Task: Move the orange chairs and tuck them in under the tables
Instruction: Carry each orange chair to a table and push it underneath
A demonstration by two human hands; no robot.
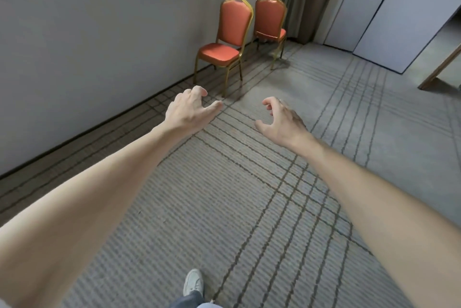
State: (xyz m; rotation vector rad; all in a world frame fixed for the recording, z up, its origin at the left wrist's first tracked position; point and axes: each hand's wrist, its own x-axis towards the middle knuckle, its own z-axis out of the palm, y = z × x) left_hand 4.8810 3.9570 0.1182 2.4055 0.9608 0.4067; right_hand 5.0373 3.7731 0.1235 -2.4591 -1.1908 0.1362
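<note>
Reaching for the chairs — both hands empty

The near orange chair (228,43) stands by the wall (74,45), ahead and slightly left of both hands, well apart; its seat faces left-forward, back upright. The left hand (189,110) is nearer. Fingers (199,91) on it and on the right hand (279,118) are curled apart, holding nothing. A second orange chair (270,20) stands just beyond.

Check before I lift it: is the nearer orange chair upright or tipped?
Upright: the nearer orange chair stands on its gold legs on the carpet.
</note>
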